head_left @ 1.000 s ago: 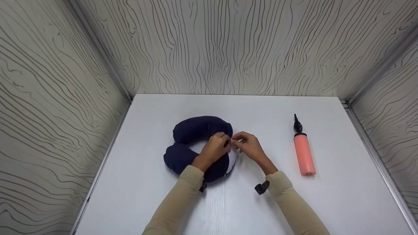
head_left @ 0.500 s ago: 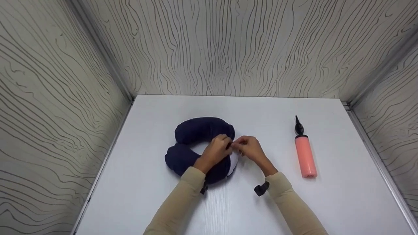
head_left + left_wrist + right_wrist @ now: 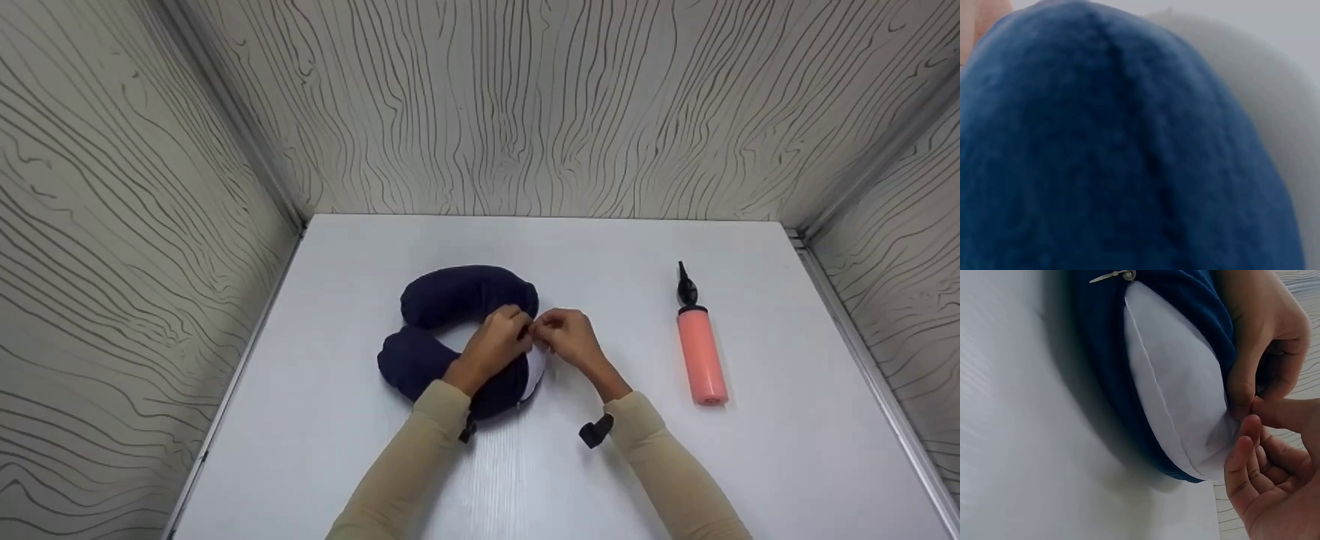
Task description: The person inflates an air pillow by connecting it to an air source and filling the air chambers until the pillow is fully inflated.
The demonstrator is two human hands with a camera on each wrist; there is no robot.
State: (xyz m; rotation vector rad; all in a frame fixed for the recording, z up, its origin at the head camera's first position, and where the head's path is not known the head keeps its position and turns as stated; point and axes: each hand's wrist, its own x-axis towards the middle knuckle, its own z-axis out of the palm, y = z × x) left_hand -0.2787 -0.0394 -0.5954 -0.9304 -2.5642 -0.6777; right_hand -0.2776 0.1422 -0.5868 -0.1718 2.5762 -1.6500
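A dark blue U-shaped neck pillow [image 3: 424,364] lies on the white table, its open ends pointing left in the head view. Along its right side the cover is unzipped, and a white inner pillow [image 3: 1179,377] shows through the gap. The zipper pull [image 3: 1108,277] sits at one end of this opening. My left hand [image 3: 495,341] reaches across the pillow and pinches it at the opening's far end. Fingertip to fingertip with it, my right hand [image 3: 571,337] pinches at the same spot on the white part. What exactly lies between the fingertips is hidden.
A pink hand pump [image 3: 702,356] with a black nozzle [image 3: 686,289] lies to the right of my hands. Wood-grain panels [image 3: 487,105] rise behind the table [image 3: 300,450] and at both sides. Blue fabric [image 3: 1100,140] fills most of the left wrist view.
Both hands stay at the same spot on the pillow. My right fingertips have shifted slightly against the left ones. The pillow and pump lie as before.
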